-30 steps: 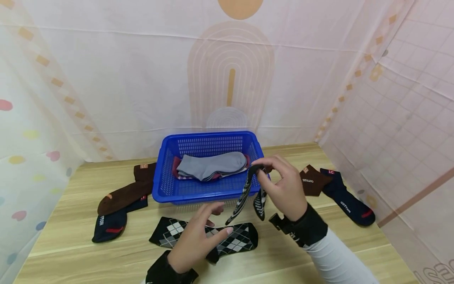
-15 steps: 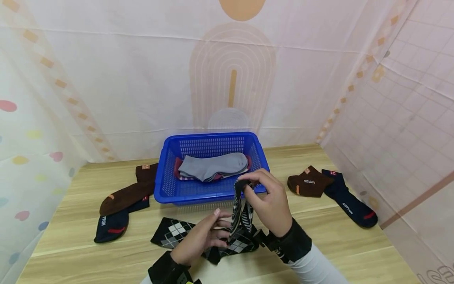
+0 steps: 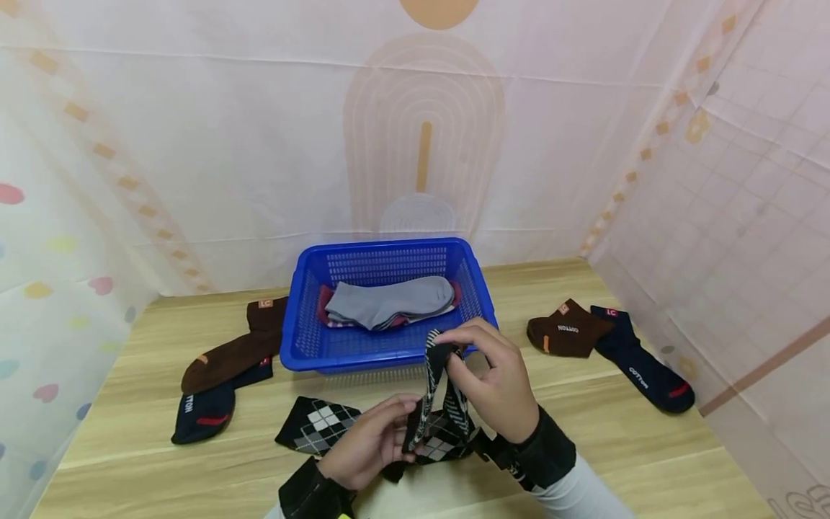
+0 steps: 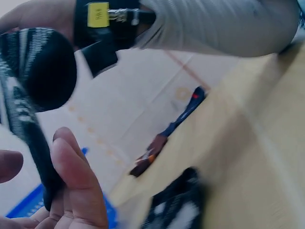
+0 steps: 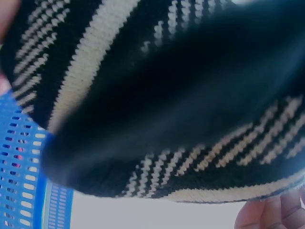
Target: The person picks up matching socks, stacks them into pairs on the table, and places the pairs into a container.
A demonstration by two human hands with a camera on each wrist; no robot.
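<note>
A black sock with white striped patterning (image 3: pixel 437 360) hangs folded over in front of the basket. My right hand (image 3: pixel 499 378) pinches its upper bend between thumb and fingers. Lower down, my left hand (image 3: pixel 371 441) holds a hanging end, which lies between its fingers in the left wrist view. In the right wrist view the knitted sock (image 5: pixel 95 62) fills most of the picture. Beneath both hands a black, grey and white argyle sock (image 3: pixel 322 425) lies on the table, partly covered by them.
Behind the hands stands a blue basket (image 3: pixel 389 360) with grey socks (image 3: pixel 382 301) over reddish ones. Brown (image 3: pixel 227 359) and navy socks (image 3: pixel 204 414) lie at left; another brown sock (image 3: pixel 560 335) and navy sock (image 3: pixel 648 367) lie at right on the wooden table (image 3: pixel 635 461).
My right hand has brought the patterned sock left and down from beside the basket. The left hand, earlier apart from it, now holds its lower end.
</note>
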